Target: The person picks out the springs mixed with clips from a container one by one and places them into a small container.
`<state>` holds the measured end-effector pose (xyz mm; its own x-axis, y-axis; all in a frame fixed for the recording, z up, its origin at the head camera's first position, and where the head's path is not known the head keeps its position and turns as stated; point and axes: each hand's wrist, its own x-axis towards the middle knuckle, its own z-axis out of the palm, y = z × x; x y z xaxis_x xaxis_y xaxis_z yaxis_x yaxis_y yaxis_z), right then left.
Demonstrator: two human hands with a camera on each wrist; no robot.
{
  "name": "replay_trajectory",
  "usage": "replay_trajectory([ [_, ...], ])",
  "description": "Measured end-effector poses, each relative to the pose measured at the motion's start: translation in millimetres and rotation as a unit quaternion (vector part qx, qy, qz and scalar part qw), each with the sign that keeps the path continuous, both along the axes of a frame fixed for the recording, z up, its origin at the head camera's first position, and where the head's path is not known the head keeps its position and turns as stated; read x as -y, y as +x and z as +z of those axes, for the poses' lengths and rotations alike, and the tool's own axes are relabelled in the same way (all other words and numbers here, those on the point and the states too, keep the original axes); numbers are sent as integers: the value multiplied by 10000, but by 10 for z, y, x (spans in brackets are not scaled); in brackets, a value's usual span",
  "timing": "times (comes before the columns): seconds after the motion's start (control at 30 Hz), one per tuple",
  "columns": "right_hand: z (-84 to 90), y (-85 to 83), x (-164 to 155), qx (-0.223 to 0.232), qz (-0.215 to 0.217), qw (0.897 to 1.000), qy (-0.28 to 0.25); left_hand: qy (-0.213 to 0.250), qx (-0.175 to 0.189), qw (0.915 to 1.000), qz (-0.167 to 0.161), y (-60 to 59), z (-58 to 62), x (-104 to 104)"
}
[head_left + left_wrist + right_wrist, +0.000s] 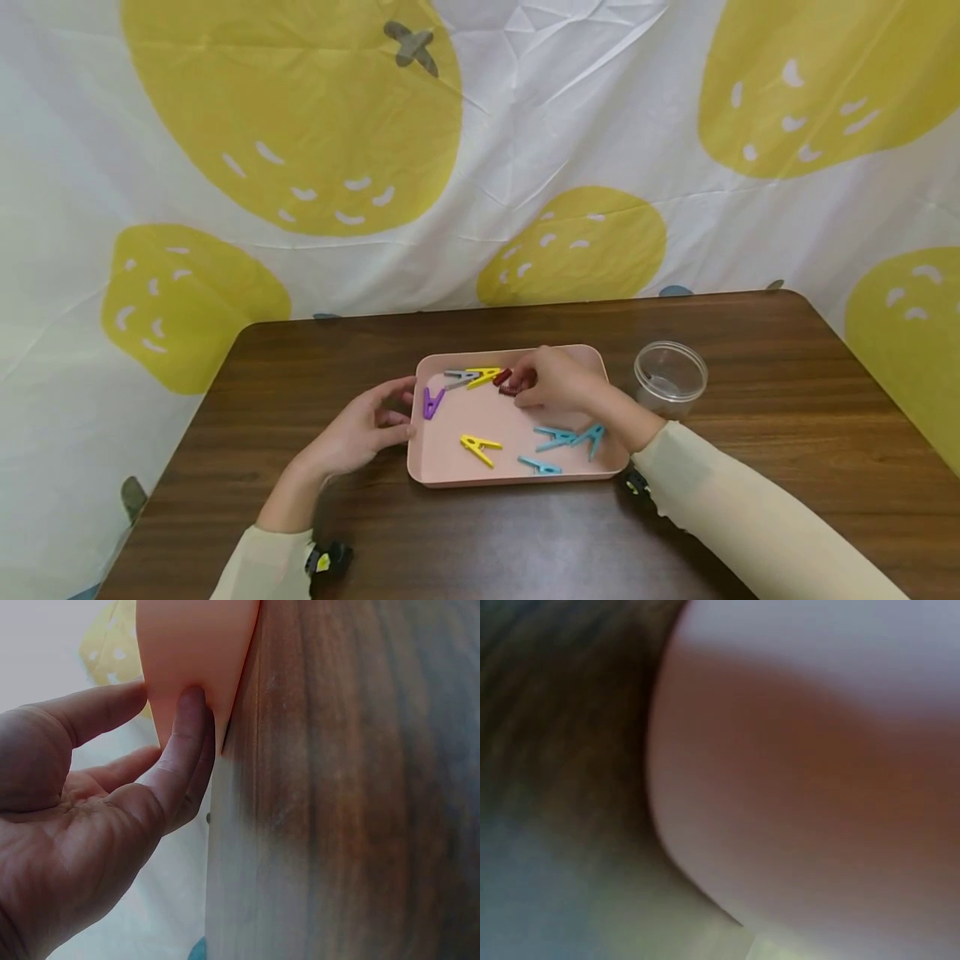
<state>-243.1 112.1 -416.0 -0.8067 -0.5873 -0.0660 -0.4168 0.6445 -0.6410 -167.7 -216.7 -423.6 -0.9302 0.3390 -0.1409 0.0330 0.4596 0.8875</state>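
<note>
**Dark red plastic clothes peg under right hand, in the pink tray**

Dark red plastic clothes peg (513, 382) sits at the far side of the shallow pink plastic tray (450, 467), next to a yellow peg (483, 375) and a grey peg (459, 377). Right hand (558, 379) is over it, fingers curled down onto the peg; looks like a pinch, though the fingertips themselves are covered. Left hand (363, 429) rests against the tray's left edge, fingers relaxed and straight, one fingertip (191, 701) touching the tray wall, nothing gripped.

Also in tray: purple peg (431, 402) by the left rim, second yellow peg (478, 447) mid-tray, three teal pegs (566, 440) under the right wrist. Clear plastic jar (670, 379) stands open on the dark wood table (750, 417), just right of the tray.

Risks, my read:
- Red peg touches or nearly touches the yellow one; a loose pinch could drag both or flick one out.
- Tray is light; left hand only touches it, so a sideways pull could slide it.
- Right sleeve hangs near the jar; could tip it.

Hard to see:
- Right wrist view is blur, only a pink surface, likely the tray.
- Left wrist view shows palm and tray wall only.
- Actual grip on the red peg hidden by the hand.
</note>
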Motion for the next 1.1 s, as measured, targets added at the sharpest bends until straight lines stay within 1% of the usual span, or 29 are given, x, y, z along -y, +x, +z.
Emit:
replay_trajectory([
  [0.2, -13, -7, -1, -119, 54, 9999, 45, -8, -21, 10000, -19, -7, 2, -3],
  [0.43, 57, -18, -55, 302, -69, 9992, -260, -18, -25, 10000, -21, -15, 0, 1],
  [0.53, 117, -13, -77, 420, -136, 9984, -348, -31, -47, 10000, -20, -16, 2, 4],
  [0.63, 192, 9, -92, 418, -201, 9984, -316, -40, -49, 10000, -1, -16, 8, 9],
  [0.77, 296, 57, -107, 491, -227, 9970, -549, -16, -34, 10000, 8, -16, 14, 17],
  [0.9, 394, 101, -146, 535, -167, 9943, -905, 15, -31, 10000, 6, -19, 9, 27],
  [1.1, 544, 153, -280, 498, -224, 9928, -1062, 21, -53, 10000, -30, -31, 2, 24],
])
